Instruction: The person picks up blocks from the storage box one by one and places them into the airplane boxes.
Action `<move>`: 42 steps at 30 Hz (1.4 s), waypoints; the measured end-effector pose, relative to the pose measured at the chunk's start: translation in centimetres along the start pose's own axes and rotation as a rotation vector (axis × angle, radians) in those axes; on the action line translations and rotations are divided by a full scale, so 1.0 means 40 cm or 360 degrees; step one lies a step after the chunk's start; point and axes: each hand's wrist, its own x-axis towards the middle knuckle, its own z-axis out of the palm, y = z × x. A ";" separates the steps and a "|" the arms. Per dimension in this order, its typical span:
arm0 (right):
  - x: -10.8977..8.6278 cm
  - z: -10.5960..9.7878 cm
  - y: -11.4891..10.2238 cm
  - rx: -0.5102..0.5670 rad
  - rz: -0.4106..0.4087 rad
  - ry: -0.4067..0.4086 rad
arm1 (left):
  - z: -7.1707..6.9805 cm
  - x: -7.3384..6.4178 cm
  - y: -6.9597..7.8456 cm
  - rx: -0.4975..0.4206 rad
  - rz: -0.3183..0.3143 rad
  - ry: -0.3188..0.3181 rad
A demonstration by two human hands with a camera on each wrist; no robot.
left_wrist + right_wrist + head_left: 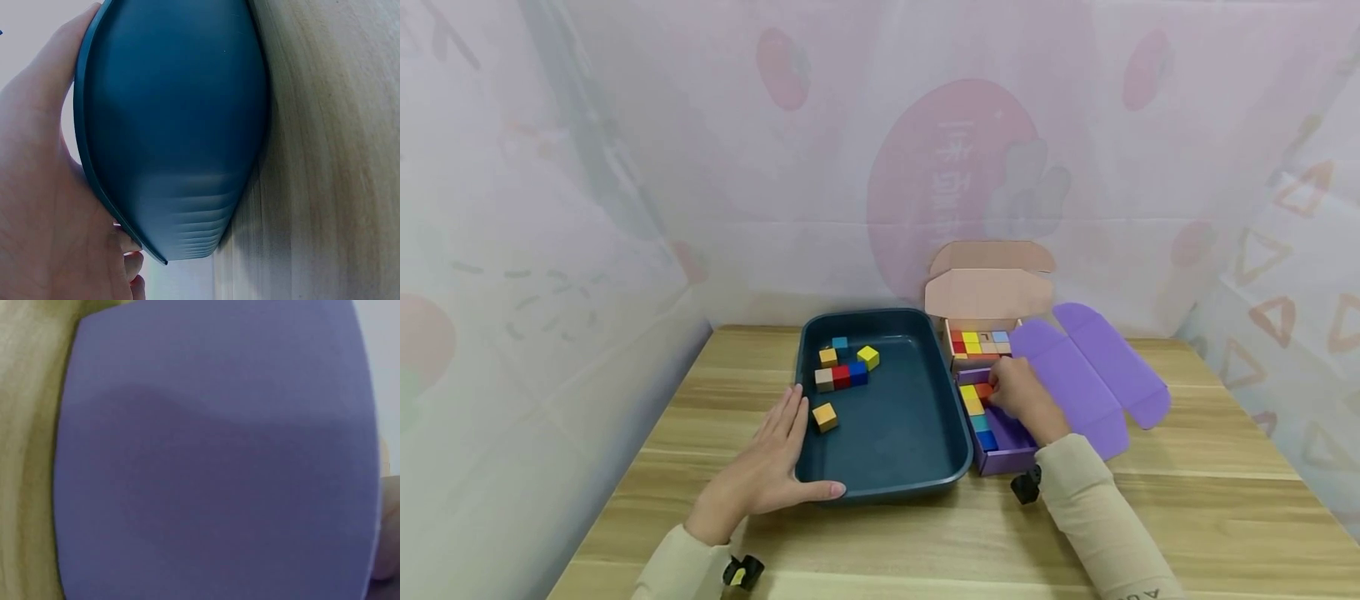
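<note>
A dark blue-green tray (895, 450) stands on the table, with several small coloured cubes in its left half. My left hand (767, 467) rests on the tray's near-left corner, fingers straight along the left rim and thumb along the front rim. In the purple box (1011, 461) to the tray's right, a column of yellow, orange, teal and blue cubes lines the left wall. My right hand (1026, 400) reaches into that box, its curled fingers at a red-orange cube (984, 390) beside the yellow one. The right wrist view mostly shows the purple box wall (219, 456), which hides the fingertips.
Behind the purple box stands a tan cardboard box (988, 296), lid up, holding rows of cubes. The purple lid (1090, 375) lies spread open to the right. In the tray are a yellow cube (868, 358), an orange cube (825, 417) and a red cube (841, 377) among others.
</note>
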 end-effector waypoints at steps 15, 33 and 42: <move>-0.012 -0.095 -0.097 0.0002 -0.0145 0.0091 | -0.004 -0.001 0.003 -0.0015 -0.0013 -0.0005; 0.055 -0.070 -0.351 0.0109 -0.0603 -0.0254 | -0.003 0.003 0.001 -0.0016 -0.0001 0.0009; 0.096 0.010 -0.427 0.0110 -0.0640 -0.0415 | -0.005 0.003 0.004 -0.0026 0.0006 0.0006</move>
